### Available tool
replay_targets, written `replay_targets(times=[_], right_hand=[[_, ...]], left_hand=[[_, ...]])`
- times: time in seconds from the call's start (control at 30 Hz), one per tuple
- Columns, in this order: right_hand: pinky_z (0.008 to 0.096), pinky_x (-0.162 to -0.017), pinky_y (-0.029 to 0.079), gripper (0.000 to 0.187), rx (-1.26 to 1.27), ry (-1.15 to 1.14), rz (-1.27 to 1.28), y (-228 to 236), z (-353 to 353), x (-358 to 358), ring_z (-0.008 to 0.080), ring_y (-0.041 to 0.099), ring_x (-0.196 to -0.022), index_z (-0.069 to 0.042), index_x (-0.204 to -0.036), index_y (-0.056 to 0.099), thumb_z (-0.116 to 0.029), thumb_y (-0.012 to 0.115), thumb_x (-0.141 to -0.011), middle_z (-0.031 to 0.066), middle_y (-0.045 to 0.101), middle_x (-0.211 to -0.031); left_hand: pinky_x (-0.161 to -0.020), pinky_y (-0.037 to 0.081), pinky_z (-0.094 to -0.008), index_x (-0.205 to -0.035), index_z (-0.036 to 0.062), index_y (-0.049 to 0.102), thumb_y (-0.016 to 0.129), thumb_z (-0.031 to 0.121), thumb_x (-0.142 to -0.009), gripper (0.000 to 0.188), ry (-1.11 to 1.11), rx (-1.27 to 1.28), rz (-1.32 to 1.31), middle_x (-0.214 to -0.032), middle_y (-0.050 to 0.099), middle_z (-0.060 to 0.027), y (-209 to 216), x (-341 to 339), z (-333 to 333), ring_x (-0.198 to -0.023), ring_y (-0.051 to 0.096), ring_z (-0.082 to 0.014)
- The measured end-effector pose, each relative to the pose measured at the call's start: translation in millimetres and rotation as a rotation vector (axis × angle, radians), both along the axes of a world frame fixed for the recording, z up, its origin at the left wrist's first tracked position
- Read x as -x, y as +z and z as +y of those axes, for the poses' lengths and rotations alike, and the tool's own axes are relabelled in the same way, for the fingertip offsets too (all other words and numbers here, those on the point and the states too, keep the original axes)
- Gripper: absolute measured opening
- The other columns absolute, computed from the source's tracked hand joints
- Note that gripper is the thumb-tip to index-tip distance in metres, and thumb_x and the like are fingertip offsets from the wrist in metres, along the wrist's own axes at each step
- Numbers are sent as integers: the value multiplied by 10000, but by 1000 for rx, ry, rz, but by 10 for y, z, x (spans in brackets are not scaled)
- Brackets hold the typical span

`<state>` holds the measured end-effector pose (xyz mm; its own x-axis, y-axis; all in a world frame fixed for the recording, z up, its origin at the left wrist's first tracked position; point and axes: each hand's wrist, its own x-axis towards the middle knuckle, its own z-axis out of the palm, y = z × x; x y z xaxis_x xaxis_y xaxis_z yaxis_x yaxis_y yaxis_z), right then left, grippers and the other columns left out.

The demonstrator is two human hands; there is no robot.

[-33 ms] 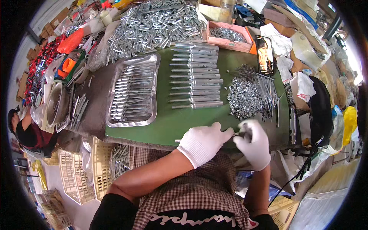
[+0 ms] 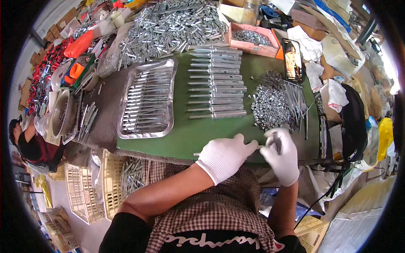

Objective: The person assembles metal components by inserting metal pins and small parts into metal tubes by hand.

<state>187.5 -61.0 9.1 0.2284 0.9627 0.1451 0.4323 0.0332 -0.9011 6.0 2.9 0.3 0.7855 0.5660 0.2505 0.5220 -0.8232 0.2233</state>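
Note:
My left hand (image 2: 225,157), in a white knit glove, is closed around a thin metal rod (image 2: 196,154) whose end sticks out by the wrist. At the other side of its fingertips, a short bit of metal shows between both hands. My right hand (image 2: 280,158), also gloved, has curled fingers beside that end; a dark narrow thing lies against them, too unclear to name. Just beyond, small metal nuts (image 2: 270,105) form a pile, with thin metal pins (image 2: 297,99) to its right. A row of metal tubes with rods (image 2: 219,88) lies on the green mat (image 2: 181,137).
A metal tray (image 2: 169,122) holds several rods on the left. Loose metal parts (image 2: 173,29) are heaped at the back, near a pink box (image 2: 257,49) of small pieces. A phone (image 2: 292,61) stands at right. Plastic crates (image 2: 84,189) sit below; another person (image 2: 40,145) is at far left.
My right hand has shifted slightly up and to the right, and its fingers have turned a little. My left hand stays nearly in place around the rod.

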Motion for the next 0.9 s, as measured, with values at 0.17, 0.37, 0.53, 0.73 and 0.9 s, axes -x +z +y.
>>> replay_targets(times=[0.17,0.37,0.53,0.73,0.9], right_hand=[[269,-431,225,519,-281,76,1275,-195,255,112,91,291,-466,-74,-727,482,-463,337,-1038,-20,331,-570],[285,-421,196,492,-360,-11,1236,-250,309,250,109,249,-446,-93,-654,415,-406,348,-1028,-11,298,-548],[271,-443,233,316,-495,-81,613,-302,262,337,90,317,-467,-41,-601,419,-70,491,-908,7,374,-542],[281,-436,197,411,-527,-137,696,-417,210,266,90,289,-442,-75,-568,391,-164,393,-969,0,345,-518],[283,-425,209,544,-398,-61,1202,-408,224,187,122,296,-447,-109,-648,479,-513,361,-993,-26,319,-545]], left_hand=[[-447,502,-362,-1169,206,644,595,178,-867,307,14,-11,28,-728,529,-65,0,-31,-14,-497,606,-215],[-439,497,-365,-1143,191,633,588,175,-874,273,7,30,61,-745,531,-68,-8,-24,-21,-495,604,-223],[-441,508,-353,-1036,103,624,595,167,-857,192,-24,-21,16,-734,537,-61,34,-65,-17,-518,627,-219],[-480,551,-360,-831,77,567,592,141,-832,69,39,4,103,-723,574,-56,-52,-303,-48,-592,682,-228],[-502,509,-331,-891,143,602,706,288,-837,186,152,-50,-85,-765,565,-54,-58,167,-66,-577,632,-216]])
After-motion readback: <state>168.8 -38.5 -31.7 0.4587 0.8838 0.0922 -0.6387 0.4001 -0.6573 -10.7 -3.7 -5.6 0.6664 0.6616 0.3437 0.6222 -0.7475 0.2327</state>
